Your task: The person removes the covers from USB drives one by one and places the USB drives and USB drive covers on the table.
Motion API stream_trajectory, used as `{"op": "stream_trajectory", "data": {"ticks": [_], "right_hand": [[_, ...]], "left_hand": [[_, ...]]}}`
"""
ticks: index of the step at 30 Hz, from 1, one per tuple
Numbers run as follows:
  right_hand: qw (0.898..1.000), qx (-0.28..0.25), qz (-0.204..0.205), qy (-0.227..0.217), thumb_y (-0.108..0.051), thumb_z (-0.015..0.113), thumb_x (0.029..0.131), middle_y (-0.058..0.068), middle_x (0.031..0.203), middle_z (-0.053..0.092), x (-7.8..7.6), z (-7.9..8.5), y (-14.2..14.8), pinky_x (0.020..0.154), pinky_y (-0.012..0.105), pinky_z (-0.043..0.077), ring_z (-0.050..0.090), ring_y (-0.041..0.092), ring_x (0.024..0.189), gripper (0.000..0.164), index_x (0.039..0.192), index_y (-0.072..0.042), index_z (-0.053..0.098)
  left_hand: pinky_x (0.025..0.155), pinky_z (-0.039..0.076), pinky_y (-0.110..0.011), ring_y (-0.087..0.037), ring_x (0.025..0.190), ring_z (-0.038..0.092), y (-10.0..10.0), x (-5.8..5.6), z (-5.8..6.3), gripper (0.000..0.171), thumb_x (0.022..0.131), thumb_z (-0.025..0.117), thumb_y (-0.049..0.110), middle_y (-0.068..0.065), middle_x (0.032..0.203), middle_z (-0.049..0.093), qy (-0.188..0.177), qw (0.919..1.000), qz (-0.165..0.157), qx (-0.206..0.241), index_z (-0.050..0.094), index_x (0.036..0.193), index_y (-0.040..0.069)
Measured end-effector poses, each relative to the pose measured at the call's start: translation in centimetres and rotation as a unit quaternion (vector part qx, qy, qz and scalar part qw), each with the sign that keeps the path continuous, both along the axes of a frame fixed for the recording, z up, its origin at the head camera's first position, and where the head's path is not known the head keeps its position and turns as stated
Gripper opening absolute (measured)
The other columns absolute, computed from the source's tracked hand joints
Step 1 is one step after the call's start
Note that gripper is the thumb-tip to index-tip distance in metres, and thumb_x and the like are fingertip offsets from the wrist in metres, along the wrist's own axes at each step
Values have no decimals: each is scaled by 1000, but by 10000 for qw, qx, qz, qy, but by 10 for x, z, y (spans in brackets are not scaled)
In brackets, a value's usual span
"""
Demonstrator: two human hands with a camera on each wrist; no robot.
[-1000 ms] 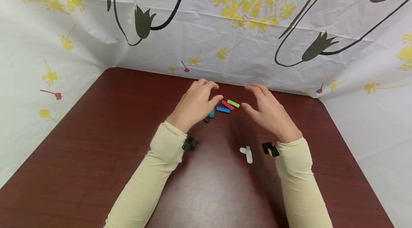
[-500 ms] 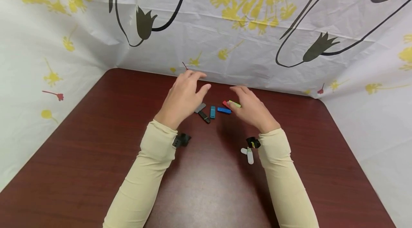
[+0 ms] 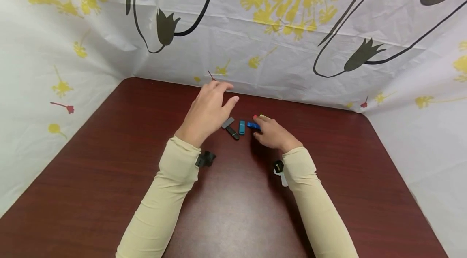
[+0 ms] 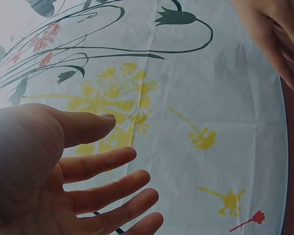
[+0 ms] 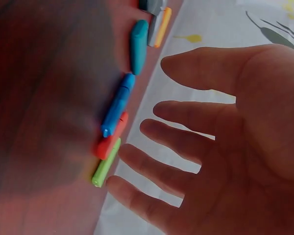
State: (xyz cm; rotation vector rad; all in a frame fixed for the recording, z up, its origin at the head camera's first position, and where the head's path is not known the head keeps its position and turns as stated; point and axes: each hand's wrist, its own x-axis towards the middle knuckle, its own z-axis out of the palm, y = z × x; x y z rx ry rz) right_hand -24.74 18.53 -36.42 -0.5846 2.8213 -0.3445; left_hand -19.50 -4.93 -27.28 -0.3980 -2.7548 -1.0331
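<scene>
My right hand (image 3: 273, 133) reaches over the group of USB sticks, its fingertips by the blue USB stick (image 3: 253, 125) and partly covering it. Behind those fingers, bits of a red stick (image 3: 255, 117) and a lime green stick (image 3: 264, 116) show. In the right wrist view the fingers are spread beside the blue stick (image 5: 118, 105), red stick (image 5: 111, 139) and green stick (image 5: 106, 164), with nothing held. My left hand (image 3: 206, 114) hovers above the table on the left, fingers loose, holding nothing. Just right of it lie a teal stick (image 3: 242, 127), a black one (image 3: 232, 133) and a grey one (image 3: 228, 122).
A white USB stick (image 3: 284, 179) lies nearer on the table (image 3: 226, 209), partly hidden by the right wrist camera (image 3: 279, 166). An orange stick (image 5: 163, 27) shows beyond the teal one in the right wrist view. Patterned white cloth (image 3: 204, 55) surrounds the table's back and sides.
My right hand has moved left and down to the blue, red and green sticks. My left hand first drew back left, uncovering the grey and black sticks, then stayed still.
</scene>
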Motion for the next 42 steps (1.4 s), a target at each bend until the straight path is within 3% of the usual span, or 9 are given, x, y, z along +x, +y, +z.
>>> {"op": "stream_trajectory", "data": {"ticks": [6, 11, 14, 18, 22, 26, 33, 42], "right_hand": [[9998, 145, -146, 7, -16, 59, 109, 30, 165, 43, 9, -2, 9, 126, 58, 40, 43, 49, 154, 60, 161, 7, 42], [9990, 230, -373, -100, -16, 59, 109, 30, 168, 40, 15, -5, 15, 131, 61, 29, 36, 49, 158, 60, 162, 7, 41], [9987, 223, -422, -154, -16, 58, 109, 29, 168, 40, 17, -6, 13, 132, 62, 25, 33, 46, 160, 60, 162, 6, 41], [9986, 143, -437, -254, -16, 58, 109, 25, 167, 44, 20, -6, 4, 131, 60, 30, 36, 43, 160, 55, 160, 4, 46], [9991, 5, -329, -259, -14, 60, 108, 21, 158, 55, 18, -6, -11, 120, 51, 46, 57, 35, 141, 47, 152, 3, 57], [9997, -60, -174, -181, -11, 63, 107, 17, 141, 66, 14, -6, -19, 101, 44, 54, 62, 28, 111, 35, 139, 1, 68], [9999, -7, -15, -140, -6, 66, 104, 14, 127, 72, 12, -5, -25, 94, 40, 56, 63, 25, 101, 27, 129, 0, 72], [9994, 72, -218, -258, -3, 70, 102, 11, 121, 70, 15, -14, -34, 89, 39, 57, 62, 23, 98, 22, 124, -3, 71]], "left_hand": [[117, 49, -52, -32, 146, 49, 10, -1, 0, 43, 111, 64, 34, -10, 155, 57, -18, 9998, -194, 0, 64, 148, 12], [116, 50, -53, -32, 147, 49, 15, -2, 0, 44, 111, 63, 36, -10, 156, 56, -78, 9994, -339, 3, 63, 149, 13], [115, 50, -54, -32, 148, 48, 13, -1, -1, 44, 111, 63, 36, -10, 156, 56, -140, 9993, -353, 8, 63, 149, 15], [115, 50, -56, -33, 149, 47, 4, 3, -5, 45, 111, 62, 38, -10, 156, 56, -185, 9993, -313, 21, 63, 150, 15], [115, 49, -60, -36, 151, 44, -10, 5, -7, 46, 111, 62, 38, -12, 158, 54, -192, 9995, -246, -2, 62, 151, 13], [115, 48, -62, -37, 153, 42, -18, 6, -6, 47, 112, 61, 37, -13, 160, 53, -195, 9996, -206, -50, 61, 151, 12], [117, 46, -64, -38, 155, 40, -26, 8, -6, 47, 112, 60, 37, -14, 161, 51, -248, 9995, -187, -96, 60, 152, 12], [117, 46, -66, -39, 153, 41, -33, 9, -11, 47, 112, 61, 37, -15, 159, 52, -266, 9994, -192, -92, 61, 151, 11]]}}
